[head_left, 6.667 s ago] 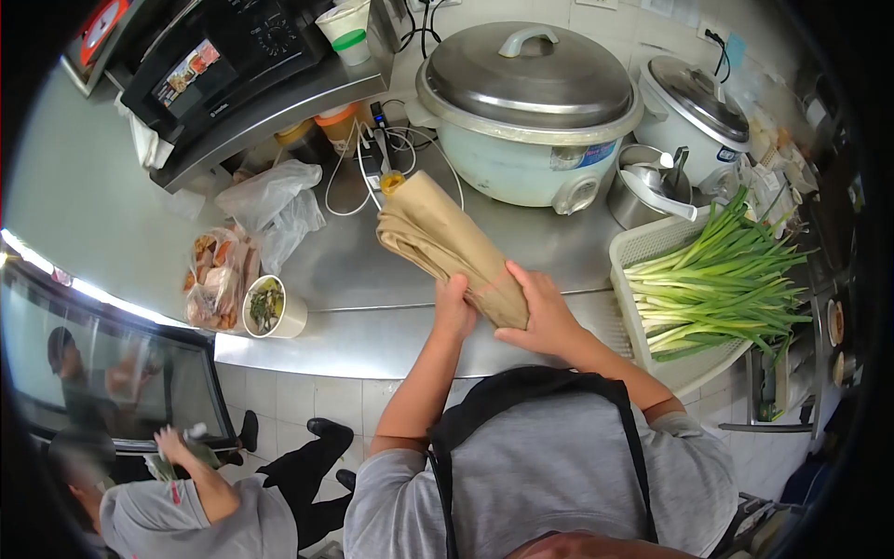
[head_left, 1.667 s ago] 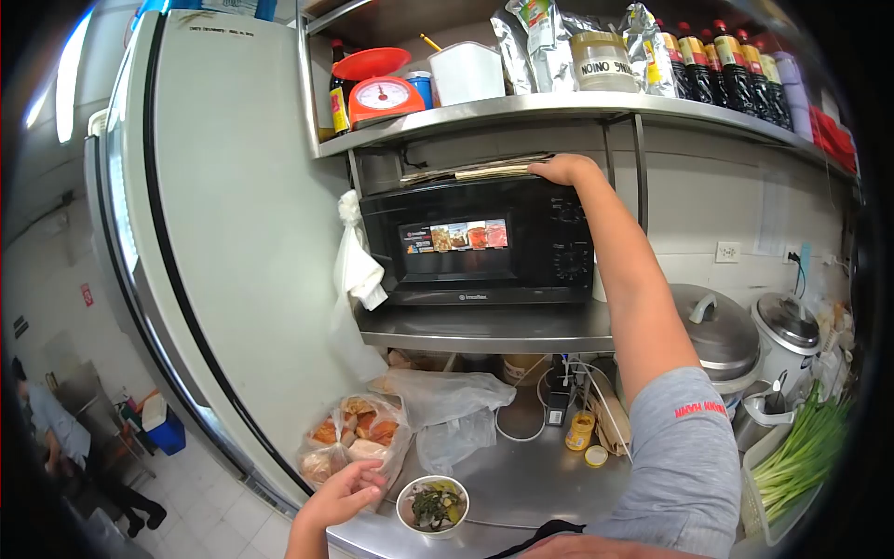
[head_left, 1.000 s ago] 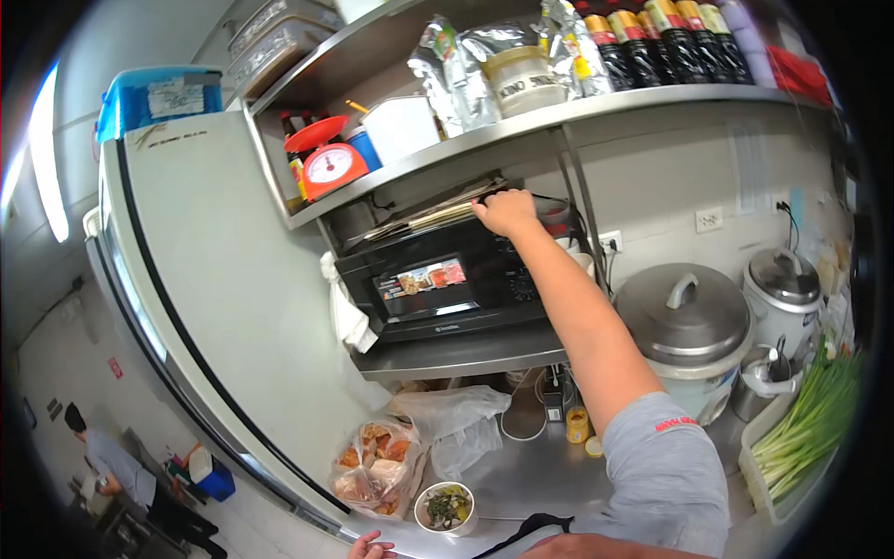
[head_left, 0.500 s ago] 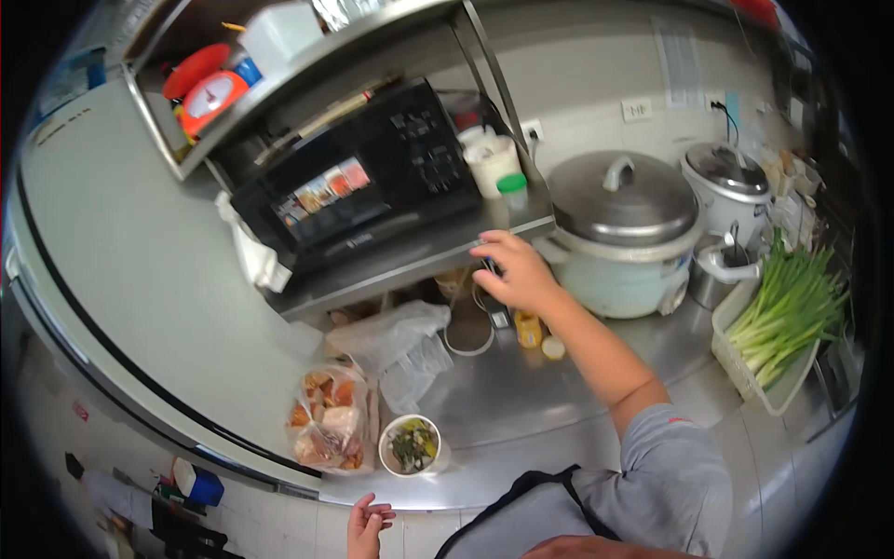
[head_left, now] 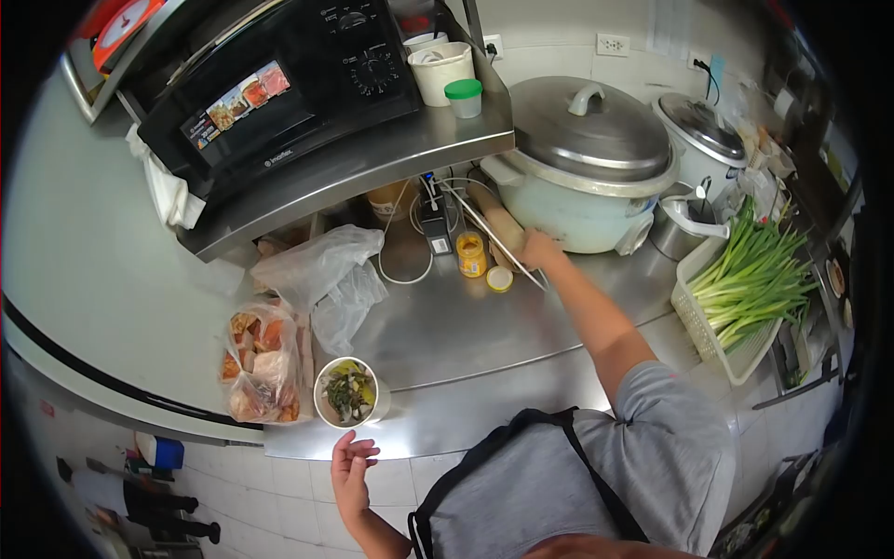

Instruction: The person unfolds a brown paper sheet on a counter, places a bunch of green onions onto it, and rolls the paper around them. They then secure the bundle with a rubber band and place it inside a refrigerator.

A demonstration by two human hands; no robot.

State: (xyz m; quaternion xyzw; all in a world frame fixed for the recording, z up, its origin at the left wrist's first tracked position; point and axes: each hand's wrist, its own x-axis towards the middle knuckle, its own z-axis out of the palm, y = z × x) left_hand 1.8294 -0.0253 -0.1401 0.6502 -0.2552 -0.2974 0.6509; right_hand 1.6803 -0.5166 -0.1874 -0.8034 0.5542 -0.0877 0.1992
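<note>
My right hand (head_left: 538, 250) reaches down to the steel counter beside the large rice cooker (head_left: 582, 200). It is by a wooden rolling pin (head_left: 495, 222) and a thin metal rod (head_left: 492, 235); its fingertips are hidden, so its grip is unclear. An opened yellow jar (head_left: 472, 255) and its lid (head_left: 499, 279) lie just left of it. My left hand (head_left: 352, 458) is empty, fingers apart and slightly curled, just below a white tub of chopped greens (head_left: 349, 392) at the counter's front edge.
A black microwave (head_left: 279, 93) sits on the steel shelf (head_left: 363, 160). Below are plastic bags (head_left: 321, 279), a bag of bread-like pieces (head_left: 265, 363) and a black power strip (head_left: 435, 219). Right stands a basket of green onions (head_left: 712, 335). A person (head_left: 130, 494) is at the lower left.
My right hand has moved down from in front of the shelf edge to the counter by the rice cooker. The view has shifted, and my left hand is more visible.
</note>
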